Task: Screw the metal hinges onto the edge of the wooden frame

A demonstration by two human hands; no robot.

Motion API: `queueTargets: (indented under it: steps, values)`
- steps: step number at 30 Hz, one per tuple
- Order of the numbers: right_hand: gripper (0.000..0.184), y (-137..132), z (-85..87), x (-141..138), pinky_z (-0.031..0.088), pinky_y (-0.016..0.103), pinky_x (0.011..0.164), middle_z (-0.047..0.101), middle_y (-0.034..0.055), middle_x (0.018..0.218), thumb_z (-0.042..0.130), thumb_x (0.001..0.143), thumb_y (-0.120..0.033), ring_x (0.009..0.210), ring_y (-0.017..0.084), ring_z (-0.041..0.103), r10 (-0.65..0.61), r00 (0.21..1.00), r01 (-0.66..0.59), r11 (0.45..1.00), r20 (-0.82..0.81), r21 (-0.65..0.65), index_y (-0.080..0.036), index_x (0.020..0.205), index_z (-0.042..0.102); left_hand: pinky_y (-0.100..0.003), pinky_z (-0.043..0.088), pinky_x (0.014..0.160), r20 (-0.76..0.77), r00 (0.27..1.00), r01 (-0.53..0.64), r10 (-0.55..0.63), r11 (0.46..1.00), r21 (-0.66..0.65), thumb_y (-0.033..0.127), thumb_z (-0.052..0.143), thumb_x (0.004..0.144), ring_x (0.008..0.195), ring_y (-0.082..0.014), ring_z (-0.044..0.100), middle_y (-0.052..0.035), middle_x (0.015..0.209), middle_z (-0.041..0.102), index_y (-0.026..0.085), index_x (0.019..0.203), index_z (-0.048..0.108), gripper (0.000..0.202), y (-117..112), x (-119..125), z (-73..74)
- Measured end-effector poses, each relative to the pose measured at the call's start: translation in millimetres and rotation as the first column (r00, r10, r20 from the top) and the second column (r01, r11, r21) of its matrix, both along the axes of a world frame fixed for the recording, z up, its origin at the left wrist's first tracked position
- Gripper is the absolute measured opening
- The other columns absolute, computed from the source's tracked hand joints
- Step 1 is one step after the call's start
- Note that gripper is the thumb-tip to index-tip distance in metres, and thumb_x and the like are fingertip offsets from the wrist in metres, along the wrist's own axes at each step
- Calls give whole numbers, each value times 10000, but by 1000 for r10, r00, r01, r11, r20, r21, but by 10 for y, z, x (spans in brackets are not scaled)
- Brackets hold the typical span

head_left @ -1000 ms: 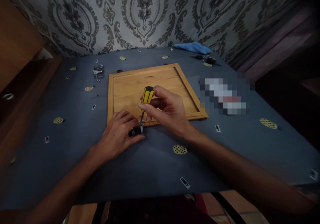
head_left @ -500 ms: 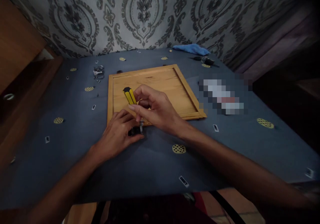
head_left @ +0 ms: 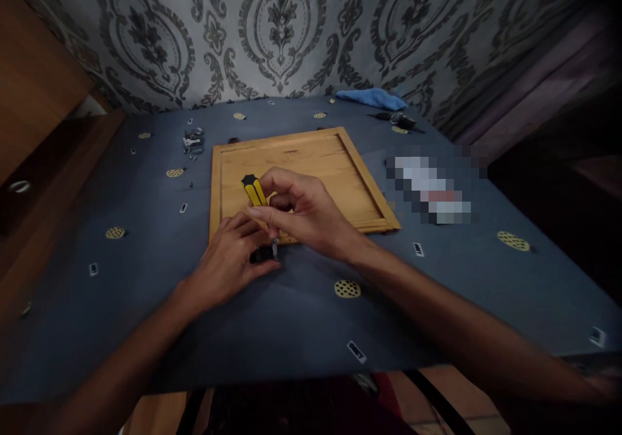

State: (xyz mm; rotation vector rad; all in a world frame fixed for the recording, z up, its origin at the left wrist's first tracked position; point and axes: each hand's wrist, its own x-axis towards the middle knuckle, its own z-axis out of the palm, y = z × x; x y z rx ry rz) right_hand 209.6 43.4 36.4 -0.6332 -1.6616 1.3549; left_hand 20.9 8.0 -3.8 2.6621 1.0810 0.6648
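Note:
My right hand (head_left: 311, 214) grips a screwdriver (head_left: 254, 190) with a yellow and black handle, which stands nearly upright, leaning slightly left. Its shaft and tip are hidden behind my fingers. Under it, at the near edge of a framed wooden panel (head_left: 296, 156) like a cabinet door, is a small metal hinge (head_left: 275, 249). My left hand (head_left: 228, 250) closes round this hinge, thumb on the near side and fingers over the panel's edge. The panel lies flat on the table. How the screwdriver tip meets the hinge cannot be seen.
More metal hinges (head_left: 193, 140) and some loose screws (head_left: 193, 158) lie left of the panel. At the back right are a blue cloth (head_left: 372, 98) and a dark tool (head_left: 402, 121). A blurred-out object (head_left: 430, 188) lies to the right. A wooden cabinet (head_left: 43, 59) borders the left.
The top of the screwdriver handle has shifted very slightly right and down, and the right fingers with it. The left hand, hinge and panel stay in place.

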Motion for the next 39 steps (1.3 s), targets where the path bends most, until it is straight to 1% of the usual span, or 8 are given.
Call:
queueTargets:
  steps: [4, 7, 12, 16, 19, 30, 35, 39]
  values:
    - [222, 28, 20, 62, 477, 241, 501, 542, -75, 662, 695, 942, -325, 549, 110, 623, 59, 996, -61, 998, 63, 31, -242, 868, 503, -521, 570, 982, -24, 999, -24, 23, 999, -33, 323, 856, 876, 1127, -322, 677, -81, 1143, 788, 203, 1062, 770, 237, -4, -1, 11]
    - [293, 11, 9, 57, 459, 257, 487, 536, -82, 598, 723, 942, -401, 519, 127, 618, 58, 997, -58, 998, 55, -12, -253, 849, 488, -521, 573, 980, -31, 999, -29, 28, 999, -42, 329, 850, 881, 1123, -318, 679, -72, 1131, 788, 218, 1036, 770, 207, -3, 2, 18]
    - [419, -72, -28, -38, 393, 247, 402, 476, -105, 582, 811, 876, -475, 443, 95, 502, -79, 996, 78, 996, -32, -47, -265, 825, 453, -502, 556, 1004, -24, 1000, -14, 13, 999, -31, 305, 853, 882, 1187, -313, 661, -58, 1175, 780, 232, 1072, 759, 225, 3, 4, 22]
    - [420, -78, -35, -9, 392, 247, 395, 465, -91, 624, 824, 868, -507, 452, 83, 495, -221, 973, 222, 975, -64, 3, -254, 825, 491, -471, 553, 908, -48, 998, -30, 27, 998, -62, 343, 863, 876, 1015, -288, 657, -56, 1009, 774, 194, 1004, 760, 222, -4, 1, 32]
    - [429, -57, -42, 46, 402, 241, 398, 487, -80, 680, 831, 861, -528, 456, 66, 489, -271, 960, 273, 962, -65, 22, -243, 830, 510, -440, 537, 857, -38, 999, -21, 19, 998, -63, 352, 865, 876, 963, -270, 638, -46, 947, 753, 183, 1005, 754, 240, -6, 1, 38]
    - [430, -58, -126, 57, 409, 246, 393, 506, -67, 737, 828, 861, -522, 458, 64, 501, -240, 969, 239, 971, -56, -20, -240, 835, 503, -442, 522, 880, -39, 999, -22, 19, 997, -68, 366, 846, 895, 971, -267, 632, -39, 937, 755, 192, 977, 748, 216, -1, 0, 52]
    - [418, -66, -101, 59, 424, 244, 411, 518, -62, 748, 818, 867, -522, 488, 75, 528, -205, 978, 204, 979, -41, -17, -244, 845, 507, -459, 532, 923, -51, 998, -32, 27, 996, -89, 380, 832, 906, 1015, -276, 652, -49, 1025, 778, 216, 1008, 754, 209, 5, -8, 25]
    - [431, -97, -101, 52, 439, 239, 439, 494, -66, 721, 819, 868, -513, 510, 74, 476, -184, 983, 184, 983, 3, -17, -247, 833, 482, -475, 546, 943, -26, 999, -25, 23, 998, -53, 387, 832, 906, 1038, -286, 672, -59, 1075, 785, 219, 1045, 760, 230, 9, -12, -3]
